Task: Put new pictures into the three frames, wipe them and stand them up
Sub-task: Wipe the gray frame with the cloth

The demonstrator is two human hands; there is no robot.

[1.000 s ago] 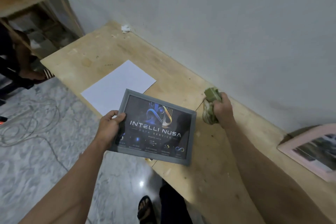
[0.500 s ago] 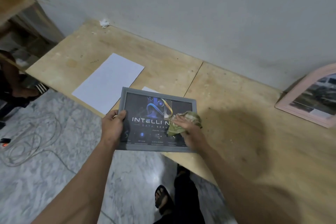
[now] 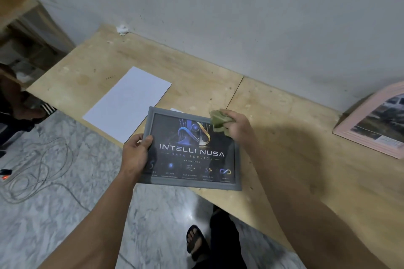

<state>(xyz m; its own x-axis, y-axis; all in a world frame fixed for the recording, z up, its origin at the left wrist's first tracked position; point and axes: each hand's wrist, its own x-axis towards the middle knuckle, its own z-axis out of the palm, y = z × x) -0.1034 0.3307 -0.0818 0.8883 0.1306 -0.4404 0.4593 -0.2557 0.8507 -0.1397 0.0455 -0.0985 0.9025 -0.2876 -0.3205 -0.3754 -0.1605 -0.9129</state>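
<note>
1. We hold the grey frame (image 3: 192, 150) face up over the table's (image 3: 284, 137) near edge, partly above the floor, with its dark printed picture already in.
2. Our left hand (image 3: 136, 155) grips the frame's left edge, thumb on the front and fingers curled out of sight behind.
3. Our right hand (image 3: 235, 125) is bunched around the green cloth (image 3: 218, 121), which sits at the frame's top right corner.
4. We judge the frame light and stiff, but its glossy front is likely slippery and breakable, so the rim is the place to hold it, with gentle pressure from the cloth.
5. Half a second ago the cloth lay lower, on the middle right of the picture and covering the end of the lettering. Now it is up at the corner and the whole title shows.
6. The pink frame (image 3: 371, 122) leans against the wall at right, well apart. White paper (image 3: 129, 102) lies flat on the table beyond our left hand.
</note>
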